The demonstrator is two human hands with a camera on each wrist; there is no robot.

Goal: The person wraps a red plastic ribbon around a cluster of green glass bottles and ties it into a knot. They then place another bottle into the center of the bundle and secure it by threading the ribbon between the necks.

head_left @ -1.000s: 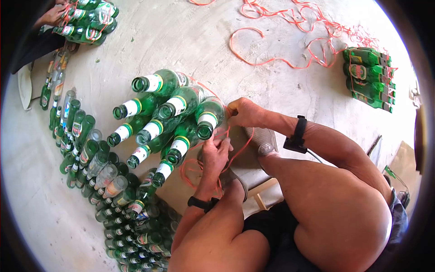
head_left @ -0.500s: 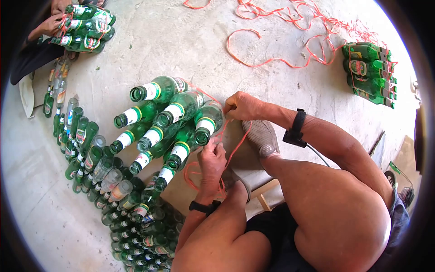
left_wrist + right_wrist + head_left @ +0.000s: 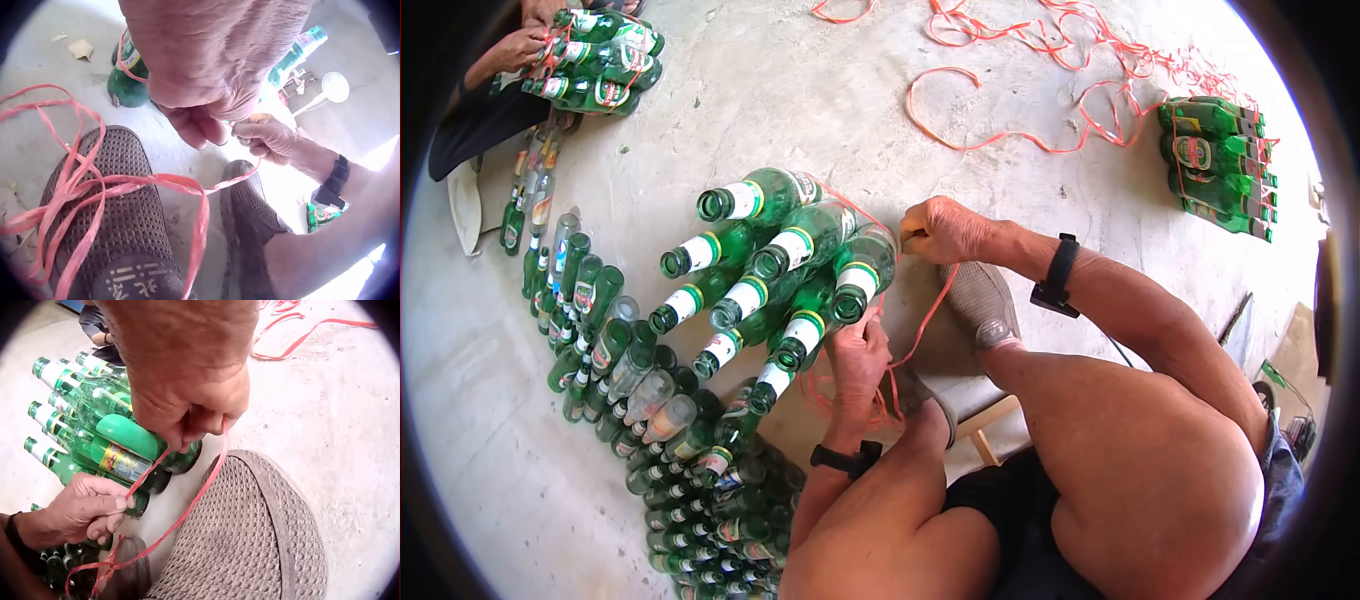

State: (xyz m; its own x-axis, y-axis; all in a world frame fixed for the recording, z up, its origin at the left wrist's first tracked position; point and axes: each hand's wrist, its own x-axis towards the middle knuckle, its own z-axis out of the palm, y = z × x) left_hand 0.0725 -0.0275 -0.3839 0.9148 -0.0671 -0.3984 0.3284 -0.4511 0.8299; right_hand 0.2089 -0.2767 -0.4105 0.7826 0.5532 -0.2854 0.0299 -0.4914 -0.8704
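A bundle of several green bottles [image 3: 800,245] stands on the floor with red plastic string [image 3: 852,203] around it. The right hand [image 3: 948,230] pinches the string beside the bundle; in the right wrist view this hand [image 3: 187,394] has curled fingers with string running from them. Lower down, the left hand [image 3: 859,358] is partly behind a bottle neck. Between thumb and forefinger the left hand [image 3: 87,509] pinches the string [image 3: 147,474], which runs taut up to the right hand. Loose string [image 3: 125,181] lies over a shoe in the left wrist view.
Rows of empty bottles [image 3: 665,415] lie and stand at the left. Another tied bundle [image 3: 1215,160] sits at the right. Tangled red string [image 3: 1050,40] spreads over the floor at the top. At the upper left another person's hand [image 3: 520,48] holds a bottle bundle. Shoes [image 3: 982,300] are near the hands.
The right hand has shifted slightly away from the bundle's edge and is more curled. The left hand has moved a little down and to the left, under the nearest bottle neck.
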